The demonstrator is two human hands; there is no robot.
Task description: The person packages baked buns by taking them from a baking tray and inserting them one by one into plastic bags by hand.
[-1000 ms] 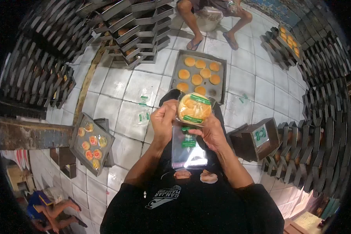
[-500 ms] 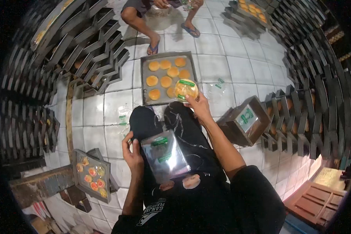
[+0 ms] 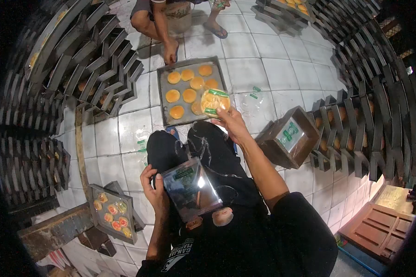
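My right hand point(image 3: 232, 124) grips a bun in a clear plastic wrapper point(image 3: 215, 102) with green print, held up over the near right corner of a metal baking tray point(image 3: 162, 104). Several golden buns point(image 3: 189, 96) lie on that tray. My left hand point(image 3: 155, 184) is at the left edge of a stack of clear plastic bags point(image 3: 194, 187) on my lap. Its thumb and fingers are apart, with nothing visible between them. The stack is shiny and shows green print.
Another person's hand point(image 3: 171, 51) is at the tray's far edge. Loose printed wrappers point(image 3: 254, 96) lie on the tiled floor. At the right stands a brown box point(image 3: 275, 145) with a wrapper on it. A tray point(image 3: 133, 221) of wrapped buns sits lower left. Stacked trays point(image 3: 356, 134) line both sides.
The other person's arm has come down to the tray's far edge. My right hand and the wrapped bun have shifted slightly left in view. My left hand stays beside the bags.
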